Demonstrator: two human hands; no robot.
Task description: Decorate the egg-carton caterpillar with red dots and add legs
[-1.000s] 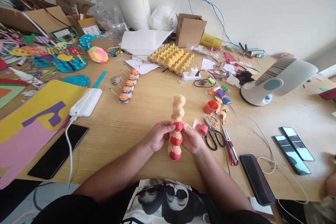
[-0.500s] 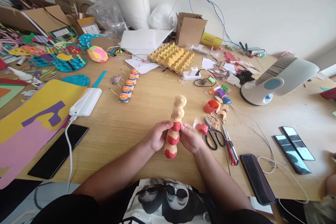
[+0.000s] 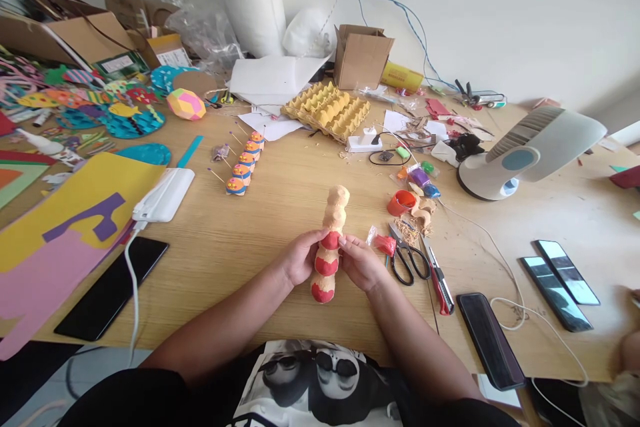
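Observation:
Between my two hands is an egg-carton strip (image 3: 334, 213), bumpy and peach-coloured, with red clay on its three nearest bumps; the two far bumps are plain. My left hand (image 3: 303, 259) grips its left side, thumb at the middle red patch. On the opposite edge my right hand (image 3: 361, 263) pinches it with thumb and fingers. Just right of that hand lies a packet of red clay (image 3: 385, 245), beside black-handled scissors (image 3: 409, 257) and a red utility knife (image 3: 440, 283). A finished strip with blue and orange bumps and pin-like sticks (image 3: 245, 165) stands farther back on the left.
A yellow egg tray (image 3: 327, 110) and a white power strip (image 3: 364, 142) sit at the back. An orange-red tub (image 3: 401, 203) is near shavings. A white fan (image 3: 530, 153) and several phones occupy the right; coloured paper (image 3: 95, 193) and a power bank (image 3: 165, 195) the left.
The egg-carton strip has shifted slightly left and tilted a little, its far end lower in view. Both hands keep hold of it.

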